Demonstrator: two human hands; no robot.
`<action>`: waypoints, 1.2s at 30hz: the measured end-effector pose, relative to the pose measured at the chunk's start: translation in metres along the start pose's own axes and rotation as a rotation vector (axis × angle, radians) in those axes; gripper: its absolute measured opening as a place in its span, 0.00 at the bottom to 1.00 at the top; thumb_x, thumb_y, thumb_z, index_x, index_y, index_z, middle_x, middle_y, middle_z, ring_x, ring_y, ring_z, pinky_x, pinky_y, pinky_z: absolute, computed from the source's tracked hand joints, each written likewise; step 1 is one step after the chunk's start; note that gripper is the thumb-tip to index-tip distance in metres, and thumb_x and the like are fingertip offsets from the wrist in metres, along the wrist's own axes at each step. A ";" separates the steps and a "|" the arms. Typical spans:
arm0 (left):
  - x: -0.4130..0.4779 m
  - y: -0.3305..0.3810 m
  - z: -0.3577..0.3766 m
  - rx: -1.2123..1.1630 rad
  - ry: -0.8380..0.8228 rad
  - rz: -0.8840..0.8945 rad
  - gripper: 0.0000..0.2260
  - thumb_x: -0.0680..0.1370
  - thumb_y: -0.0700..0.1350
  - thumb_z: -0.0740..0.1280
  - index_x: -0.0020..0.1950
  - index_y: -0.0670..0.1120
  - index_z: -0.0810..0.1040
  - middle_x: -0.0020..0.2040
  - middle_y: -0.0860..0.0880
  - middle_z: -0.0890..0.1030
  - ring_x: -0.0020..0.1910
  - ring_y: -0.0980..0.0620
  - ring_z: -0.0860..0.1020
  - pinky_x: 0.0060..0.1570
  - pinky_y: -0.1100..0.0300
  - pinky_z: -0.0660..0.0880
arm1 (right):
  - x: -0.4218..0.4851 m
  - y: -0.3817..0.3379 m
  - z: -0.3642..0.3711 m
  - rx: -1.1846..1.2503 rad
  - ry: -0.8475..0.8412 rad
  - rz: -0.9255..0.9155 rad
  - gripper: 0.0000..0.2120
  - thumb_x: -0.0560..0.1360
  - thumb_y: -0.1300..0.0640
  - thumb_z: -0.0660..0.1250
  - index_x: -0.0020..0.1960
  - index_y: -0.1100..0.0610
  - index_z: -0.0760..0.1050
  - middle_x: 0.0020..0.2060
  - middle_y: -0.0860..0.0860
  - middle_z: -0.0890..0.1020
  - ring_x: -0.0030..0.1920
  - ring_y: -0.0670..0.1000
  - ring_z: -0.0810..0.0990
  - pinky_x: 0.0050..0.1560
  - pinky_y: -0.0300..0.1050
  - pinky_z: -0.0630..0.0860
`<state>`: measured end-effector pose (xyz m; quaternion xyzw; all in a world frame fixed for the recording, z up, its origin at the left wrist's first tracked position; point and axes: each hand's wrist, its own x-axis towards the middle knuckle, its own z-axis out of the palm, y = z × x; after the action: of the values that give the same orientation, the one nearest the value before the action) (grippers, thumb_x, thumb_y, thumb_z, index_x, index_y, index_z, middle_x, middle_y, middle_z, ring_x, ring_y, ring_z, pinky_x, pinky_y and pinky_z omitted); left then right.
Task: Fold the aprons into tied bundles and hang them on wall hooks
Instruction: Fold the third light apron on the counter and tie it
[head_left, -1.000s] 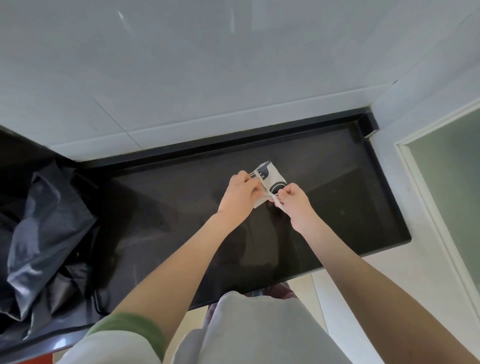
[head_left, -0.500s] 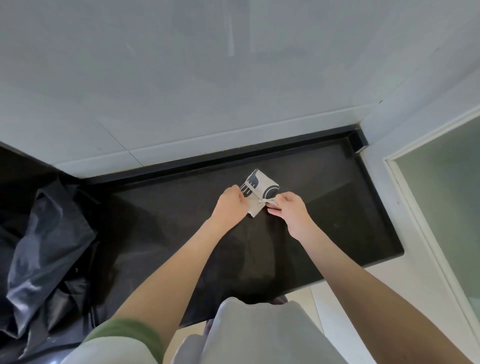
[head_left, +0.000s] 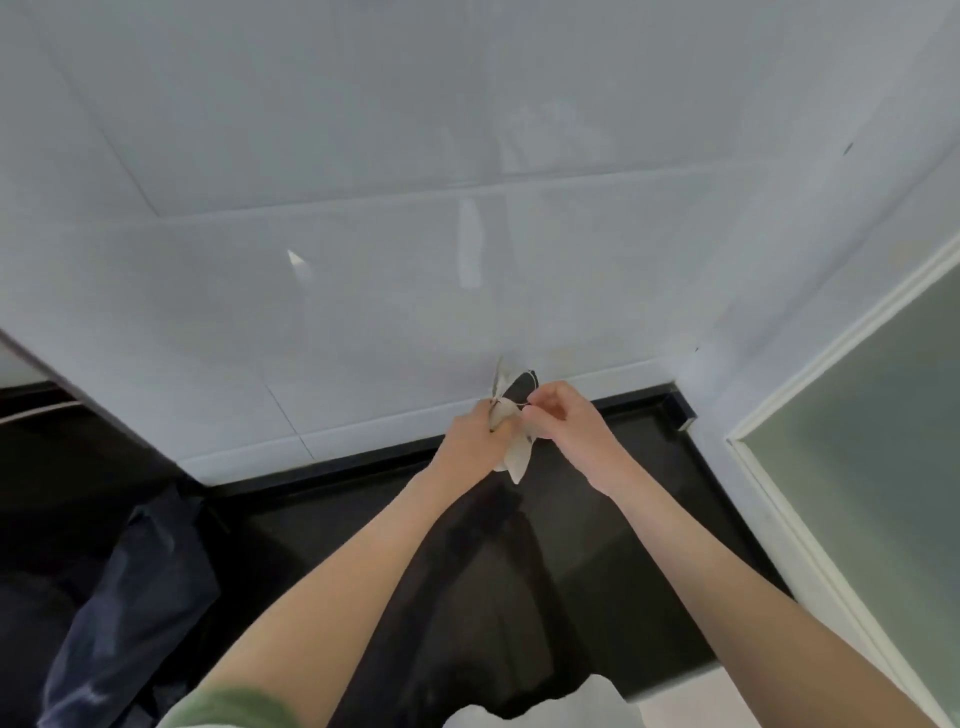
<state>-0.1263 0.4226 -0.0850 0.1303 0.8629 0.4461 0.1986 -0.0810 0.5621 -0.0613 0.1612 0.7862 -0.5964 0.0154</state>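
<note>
Apron bundle (head_left: 511, 441) (cream and dark) gripped by left hand (head_left: 475, 434); right hand (head_left: 563, 415) pinches its string (head_left: 514, 403).

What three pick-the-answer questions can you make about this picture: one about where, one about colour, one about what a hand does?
1. Where is the apron bundle?
A) on the floor
B) held up in both hands
C) on a hook

2. What colour is the counter?
A) white
B) black
C) red

3. What is the right hand doing?
A) pinching the string
B) lying flat
C) pointing at the ceiling

Answers:
1 B: the left hand and the right hand hold it above the counter.
2 B: its surface is glossy black.
3 A: its fingers close on the thin string.
</note>
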 end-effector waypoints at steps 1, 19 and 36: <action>0.002 0.009 -0.008 -0.081 -0.011 -0.018 0.14 0.80 0.50 0.60 0.63 0.45 0.72 0.55 0.48 0.79 0.50 0.49 0.77 0.49 0.56 0.75 | 0.001 -0.007 -0.001 -0.147 -0.009 -0.058 0.03 0.77 0.56 0.66 0.50 0.54 0.74 0.49 0.49 0.80 0.49 0.46 0.79 0.47 0.34 0.73; -0.040 0.165 -0.143 -0.577 -0.335 0.282 0.14 0.83 0.48 0.57 0.67 0.48 0.71 0.57 0.42 0.82 0.55 0.45 0.82 0.55 0.53 0.78 | -0.018 -0.170 -0.067 -0.299 0.173 -0.483 0.09 0.81 0.56 0.60 0.43 0.57 0.71 0.32 0.48 0.75 0.30 0.42 0.68 0.32 0.34 0.65; -0.079 0.345 -0.156 -0.497 -0.028 0.831 0.09 0.75 0.47 0.70 0.52 0.46 0.76 0.40 0.53 0.81 0.36 0.60 0.78 0.33 0.67 0.72 | -0.106 -0.314 -0.173 0.345 -0.107 -0.446 0.15 0.77 0.60 0.61 0.61 0.65 0.77 0.55 0.61 0.82 0.50 0.56 0.82 0.47 0.47 0.81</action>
<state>-0.1112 0.4744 0.2982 0.4188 0.6023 0.6784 0.0404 -0.0370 0.6263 0.3049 -0.0471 0.6871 -0.7178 -0.1024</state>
